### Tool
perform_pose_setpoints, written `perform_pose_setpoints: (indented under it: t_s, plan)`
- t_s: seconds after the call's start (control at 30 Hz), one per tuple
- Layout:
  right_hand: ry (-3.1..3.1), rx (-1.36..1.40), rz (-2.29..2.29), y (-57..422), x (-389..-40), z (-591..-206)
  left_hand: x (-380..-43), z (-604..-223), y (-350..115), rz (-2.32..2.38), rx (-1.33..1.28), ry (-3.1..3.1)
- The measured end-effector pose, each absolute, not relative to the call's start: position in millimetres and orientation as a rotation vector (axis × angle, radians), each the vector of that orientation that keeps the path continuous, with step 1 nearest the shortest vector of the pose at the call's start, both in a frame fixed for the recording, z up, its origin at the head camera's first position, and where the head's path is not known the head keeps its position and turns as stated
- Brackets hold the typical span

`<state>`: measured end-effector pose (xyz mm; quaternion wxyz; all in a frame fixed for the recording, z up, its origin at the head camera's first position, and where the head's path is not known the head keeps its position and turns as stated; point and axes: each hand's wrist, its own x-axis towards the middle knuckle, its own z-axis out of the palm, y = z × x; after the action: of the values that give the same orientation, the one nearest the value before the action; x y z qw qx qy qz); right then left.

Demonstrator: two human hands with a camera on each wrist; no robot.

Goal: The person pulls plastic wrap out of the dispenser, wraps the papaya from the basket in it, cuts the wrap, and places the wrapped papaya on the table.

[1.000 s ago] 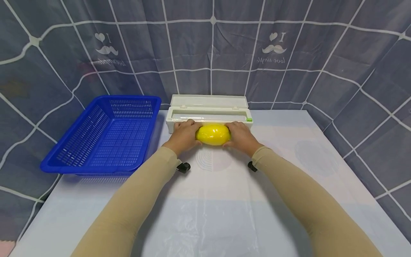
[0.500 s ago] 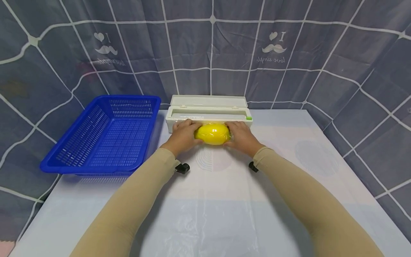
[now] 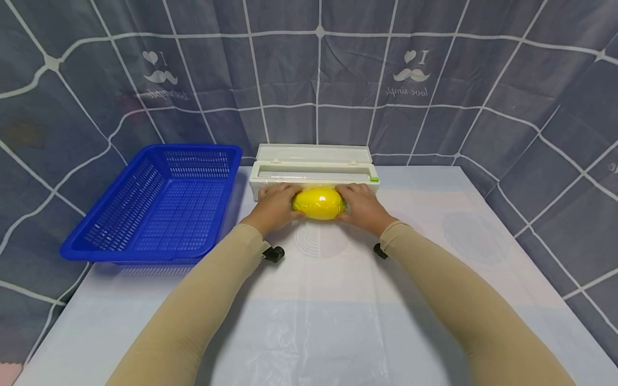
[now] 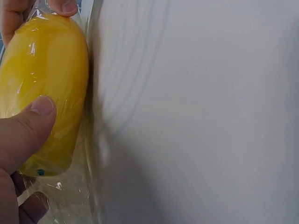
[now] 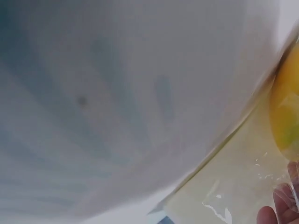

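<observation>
A glossy yellow oval fruit [image 3: 319, 203] in clear cling film lies crosswise between both hands, against the front of the white cling film dispenser [image 3: 270, 187]. My left hand [image 3: 274, 207] holds its left end. In the left wrist view the thumb of the left hand [image 4: 23, 137] presses on the fruit [image 4: 51, 70], with loose cling film [image 4: 58, 198] below. My right hand [image 3: 363, 208] holds the right end. The right wrist view shows only the fingertips of the right hand [image 5: 282, 198] by the film, and part of the fruit [image 5: 286, 112].
The dispenser's lid [image 3: 314, 154] stands raised at the back, and a green slider [image 3: 374, 179] sits at its right end. A blue perforated basket [image 3: 145, 255] stands on the left of the white-covered table [image 3: 333, 332]. A grey checked curtain [image 3: 285, 69] hangs behind.
Both hands and the fruit have shifted very slightly to the left. Both hands keep their hold, and the dispenser and basket stay in place.
</observation>
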<state>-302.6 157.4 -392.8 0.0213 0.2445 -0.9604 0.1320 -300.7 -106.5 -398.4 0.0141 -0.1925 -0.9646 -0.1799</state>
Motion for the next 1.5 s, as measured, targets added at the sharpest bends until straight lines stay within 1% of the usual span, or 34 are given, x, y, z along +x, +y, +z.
perform_pose_setpoints:
  t_s: [0.23,0.6,0.8,1.1,1.5]
  plan:
    - [-3.053,0.74,0.425,156.4,-307.6,-392.3,-300.9,-398.4,-108.0,-0.549,-0.586,-3.059]
    - [-3.086,0.758,0.514,157.1,-311.4,-385.4,-304.7,-399.5,-108.5,-0.693,-0.548,-3.047]
    - [-2.995,0.828,0.341,156.3,-305.2,-386.8,-306.2,-401.3,-111.0,-0.718,-0.545,-3.006]
    - [-2.862,0.76,0.073,152.4,-303.0,-384.6,-302.1,-397.5,-110.1,-0.67,-0.561,-3.022]
    - [-2.95,0.666,0.321,154.8,-308.8,-391.8,-302.4,-397.1,-110.4,-0.668,-0.559,-3.038]
